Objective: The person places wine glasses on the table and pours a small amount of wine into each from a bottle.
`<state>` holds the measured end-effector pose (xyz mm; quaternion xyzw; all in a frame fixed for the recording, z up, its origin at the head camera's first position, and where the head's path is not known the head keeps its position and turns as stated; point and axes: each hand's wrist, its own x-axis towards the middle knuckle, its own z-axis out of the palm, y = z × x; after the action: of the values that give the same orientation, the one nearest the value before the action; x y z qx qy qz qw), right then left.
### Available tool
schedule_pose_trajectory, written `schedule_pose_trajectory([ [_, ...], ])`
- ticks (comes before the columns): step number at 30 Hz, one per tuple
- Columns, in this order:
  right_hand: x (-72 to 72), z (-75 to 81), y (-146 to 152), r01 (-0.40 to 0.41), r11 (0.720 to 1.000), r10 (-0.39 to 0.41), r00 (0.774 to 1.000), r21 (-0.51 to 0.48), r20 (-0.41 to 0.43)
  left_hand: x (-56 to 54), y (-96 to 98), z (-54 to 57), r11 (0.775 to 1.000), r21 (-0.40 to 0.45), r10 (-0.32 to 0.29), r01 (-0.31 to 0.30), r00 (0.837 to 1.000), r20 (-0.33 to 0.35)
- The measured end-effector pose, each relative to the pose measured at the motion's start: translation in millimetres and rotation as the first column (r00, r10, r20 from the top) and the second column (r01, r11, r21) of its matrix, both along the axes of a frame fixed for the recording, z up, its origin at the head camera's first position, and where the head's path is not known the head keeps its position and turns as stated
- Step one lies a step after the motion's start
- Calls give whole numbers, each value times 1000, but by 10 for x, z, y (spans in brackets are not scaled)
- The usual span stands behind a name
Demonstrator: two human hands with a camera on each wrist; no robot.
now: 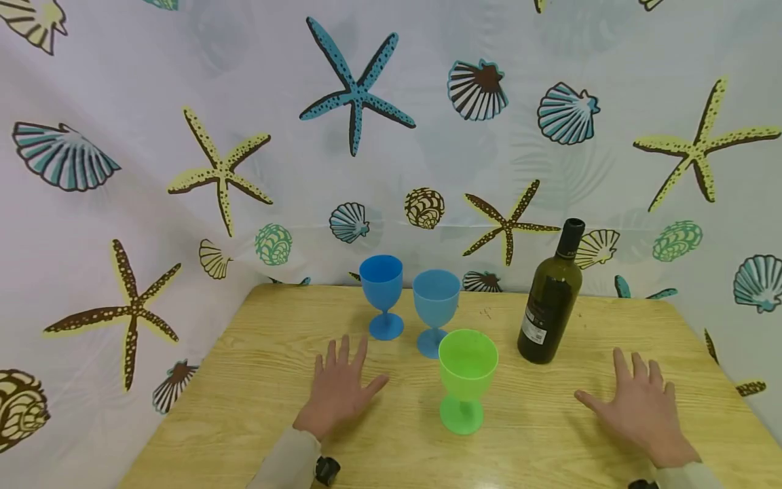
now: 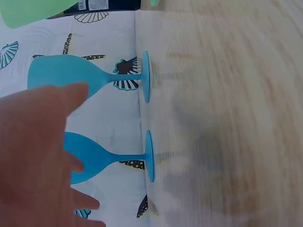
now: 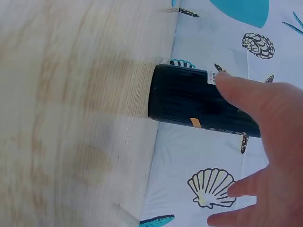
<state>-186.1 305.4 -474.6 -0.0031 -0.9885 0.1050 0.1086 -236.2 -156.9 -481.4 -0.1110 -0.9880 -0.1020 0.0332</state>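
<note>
Fingers spread, my left hand [image 1: 339, 390] is over the left part of the wooden table and holds nothing. Beyond its fingertips stand a dark blue goblet [image 1: 382, 288] and a lighter blue goblet [image 1: 436, 302], both upright. A lime green goblet [image 1: 467, 373] stands closer to me, between the two hands. My right hand [image 1: 641, 407] is over the right side, fingers spread and holding nothing. The dark wine bottle [image 1: 550, 299] is upright, beyond and to the left of that hand. In the right wrist view, the thumb overlaps the bottle [image 3: 189, 99].
The light wooden table [image 1: 244, 407] reaches back to a white cloth [image 1: 293, 190] printed with starfish and shells, which hangs behind it and along both sides. A dark band with a wrist camera [image 1: 327, 470] sits at the left cuff.
</note>
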Motion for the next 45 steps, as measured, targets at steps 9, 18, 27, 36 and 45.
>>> schedule_pose_trajectory([
  [9,-147,51,20,-24,958,47,996,-287,71,-139,60,12,960,265,-67,87,994,-83],
  [18,-224,154,-52,-55,876,88,995,-480,46,-101,245,119,801,560,-233,212,972,-34],
  [27,-427,269,-172,-65,813,115,992,-578,50,-3,518,345,613,725,-384,315,920,-75],
  [36,-679,427,-239,-103,765,142,990,-636,10,-11,693,364,510,758,-478,406,867,-143],
  [45,-877,592,-319,-155,711,158,986,-686,-59,22,834,422,488,762,-547,426,829,-113],
])
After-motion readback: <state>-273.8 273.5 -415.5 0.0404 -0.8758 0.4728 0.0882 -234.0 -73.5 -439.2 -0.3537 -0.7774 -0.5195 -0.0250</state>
